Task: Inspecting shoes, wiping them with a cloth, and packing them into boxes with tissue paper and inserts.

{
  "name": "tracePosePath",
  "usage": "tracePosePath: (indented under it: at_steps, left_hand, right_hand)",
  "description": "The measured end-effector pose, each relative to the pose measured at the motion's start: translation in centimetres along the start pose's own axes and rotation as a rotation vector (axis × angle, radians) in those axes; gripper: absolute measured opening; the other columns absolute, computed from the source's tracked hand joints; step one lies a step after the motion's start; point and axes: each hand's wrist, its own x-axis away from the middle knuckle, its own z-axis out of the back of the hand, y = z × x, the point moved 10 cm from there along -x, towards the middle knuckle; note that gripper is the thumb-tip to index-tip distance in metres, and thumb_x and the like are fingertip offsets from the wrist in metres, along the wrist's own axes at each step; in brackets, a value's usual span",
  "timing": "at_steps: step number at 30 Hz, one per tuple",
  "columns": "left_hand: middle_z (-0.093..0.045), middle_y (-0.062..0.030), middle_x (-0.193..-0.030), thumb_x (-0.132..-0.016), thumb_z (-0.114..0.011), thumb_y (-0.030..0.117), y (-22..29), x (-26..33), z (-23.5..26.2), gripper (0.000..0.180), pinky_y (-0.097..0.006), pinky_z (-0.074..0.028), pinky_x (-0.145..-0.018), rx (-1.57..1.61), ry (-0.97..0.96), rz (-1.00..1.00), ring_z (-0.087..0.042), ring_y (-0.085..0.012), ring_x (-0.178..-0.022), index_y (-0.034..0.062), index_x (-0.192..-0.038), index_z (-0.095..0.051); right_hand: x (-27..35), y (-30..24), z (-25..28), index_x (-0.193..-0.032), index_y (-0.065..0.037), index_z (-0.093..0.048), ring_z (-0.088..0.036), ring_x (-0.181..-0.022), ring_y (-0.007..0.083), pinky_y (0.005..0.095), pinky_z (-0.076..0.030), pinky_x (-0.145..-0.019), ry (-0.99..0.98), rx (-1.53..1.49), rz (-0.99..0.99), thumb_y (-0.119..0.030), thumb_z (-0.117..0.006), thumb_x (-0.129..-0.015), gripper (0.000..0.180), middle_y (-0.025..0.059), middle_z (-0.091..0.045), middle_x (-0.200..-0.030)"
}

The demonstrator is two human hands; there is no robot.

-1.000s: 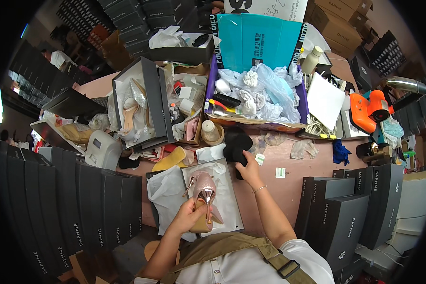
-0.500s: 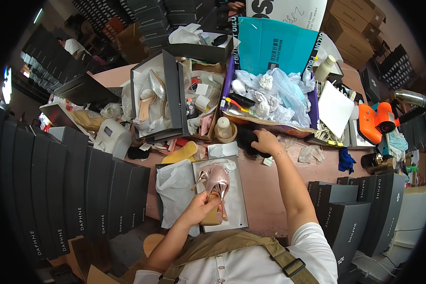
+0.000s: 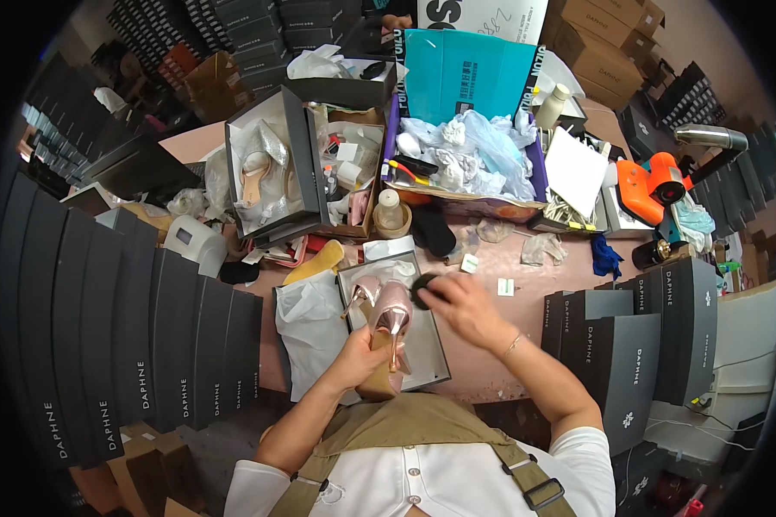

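The right hand (image 3: pixel 466 306), back from the far clutter, now closes on a black pad (image 3: pixel 422 289) beside the pink shoe (image 3: pixel 394 319) gripped by the left hand (image 3: pixel 358 353), so wiping looks near.

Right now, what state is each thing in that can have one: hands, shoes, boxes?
Left hand: gripping the pink shoe.
Right hand: closed on a dark pad.
Pink shoe: held by its sole end over the grey tray.
Shoebox: open, silvery shoes inside.
Blue bin: open, full of crumpled wrapping.
Black boxes: shut.
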Motion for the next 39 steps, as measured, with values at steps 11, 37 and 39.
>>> tracePosePath:
  at_steps: [11,37,39]
  left_hand:
    - [-0.061,-0.0059,-0.084,-0.085,-0.062,0.007,2.1,2.7,2.2,0.016,-0.025,-0.049,-0.059,-0.097,0.099,-0.1,-0.059,-0.0111,-0.065,0.0007,-0.098,-0.056]
    - [-0.059,-0.0135,-0.093,-0.097,-0.032,0.04,3.0,5.5,7.7,0.034,-0.041,-0.049,-0.079,0.765,0.302,-0.425,-0.059,-0.0246,-0.084,0.011,-0.103,-0.048]
    - [-0.059,-0.0129,-0.093,-0.096,-0.032,0.04,3.7,6.0,7.2,0.037,-0.04,-0.049,-0.079,0.738,0.282,-0.412,-0.059,-0.0243,-0.084,0.0082,-0.102,-0.049]
  right_hand:
    - [-1.1,-1.6,2.8,-0.108,-0.007,-0.064,-0.055,-0.088,0.0245,0.0358,-0.043,-0.075,0.279,-0.137,-0.127,0.001,-0.061,-0.07,0.038,0.0093,-0.06,-0.095]
    - [6.7,-4.1,-3.7,-0.096,-0.001,-0.066,-0.058,-0.091,0.0353,0.0399,-0.047,-0.084,-0.299,-0.481,-0.421,0.002,-0.055,-0.069,0.029,0.0172,-0.061,-0.098]
    - [10.5,2.6,-6.1,-0.115,-0.002,-0.058,-0.055,-0.101,0.0388,0.0409,-0.044,-0.09,-0.156,-0.257,-0.556,-0.003,-0.062,-0.075,0.041,0.0208,-0.059,-0.109]
